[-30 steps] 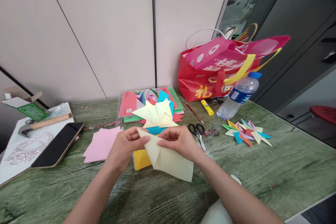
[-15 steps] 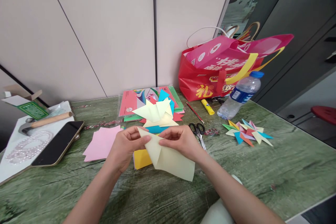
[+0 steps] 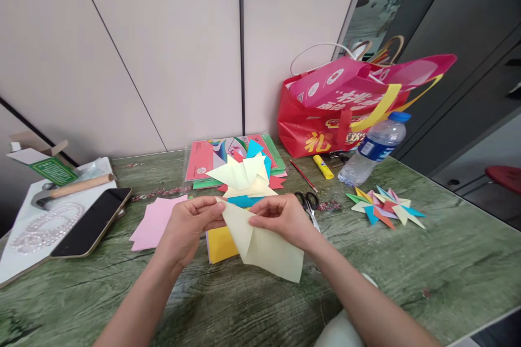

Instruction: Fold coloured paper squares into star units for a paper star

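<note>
A pale yellow sheet of paper (image 3: 272, 255), partly folded over on its left side, is held above the table between both hands. My left hand (image 3: 193, 222) pinches its upper left corner between thumb and fingers. My right hand (image 3: 285, 219) grips the sheet's upper edge, a short way to the right. Beneath and behind the hands lie yellow-orange paper (image 3: 222, 244) and a pile of folded cream paper pieces (image 3: 240, 173). Pink sheets (image 3: 157, 219) rest just left of my left hand.
Scissors (image 3: 311, 203), a red pencil (image 3: 303, 174), a glue stick (image 3: 323, 167) and a bottle (image 3: 374, 149) are at the right, before a red bag (image 3: 309, 124). Folded paper stars (image 3: 385, 206) lie farther right. A phone (image 3: 91, 222) and hammer (image 3: 81, 185) are left.
My left hand has shifted slightly along the paper's corner, its thumb a little farther left. The right hand keeps its hold, and the view has moved slightly.
</note>
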`<state>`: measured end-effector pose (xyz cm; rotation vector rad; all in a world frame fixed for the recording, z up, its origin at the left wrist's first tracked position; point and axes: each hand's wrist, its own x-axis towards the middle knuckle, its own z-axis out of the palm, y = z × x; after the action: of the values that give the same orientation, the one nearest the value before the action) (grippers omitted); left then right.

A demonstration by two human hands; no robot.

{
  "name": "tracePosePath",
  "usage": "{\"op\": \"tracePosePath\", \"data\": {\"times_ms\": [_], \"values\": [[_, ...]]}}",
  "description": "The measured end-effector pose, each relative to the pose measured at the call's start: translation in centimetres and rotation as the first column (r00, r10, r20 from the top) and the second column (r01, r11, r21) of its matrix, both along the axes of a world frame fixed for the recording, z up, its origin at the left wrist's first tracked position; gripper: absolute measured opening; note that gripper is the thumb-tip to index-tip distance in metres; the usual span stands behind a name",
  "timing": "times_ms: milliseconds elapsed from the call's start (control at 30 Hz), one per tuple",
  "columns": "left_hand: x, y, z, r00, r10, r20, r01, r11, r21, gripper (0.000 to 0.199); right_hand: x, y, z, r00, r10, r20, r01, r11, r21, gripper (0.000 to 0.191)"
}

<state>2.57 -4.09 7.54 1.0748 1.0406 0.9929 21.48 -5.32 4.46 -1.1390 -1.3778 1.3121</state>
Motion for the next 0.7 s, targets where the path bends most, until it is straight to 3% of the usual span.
{"op": "tracePosePath", "data": {"times_ms": [467,700], "values": [[0.06,-0.12,0.2,0.997,0.069,-0.026,-0.069,0.997,-0.019,0.018,0.24,-0.12,0.22,0.999,0.037,-0.037,-0.038,0.999,-0.037,0.021],[-0.25,-0.2,0.47,1.0,0.003,0.013,-0.003,1.0,-0.015,0.017,0.34,-0.11,0.2,0.999,0.015,-0.03,-0.016,0.999,-0.029,0.019]]}}
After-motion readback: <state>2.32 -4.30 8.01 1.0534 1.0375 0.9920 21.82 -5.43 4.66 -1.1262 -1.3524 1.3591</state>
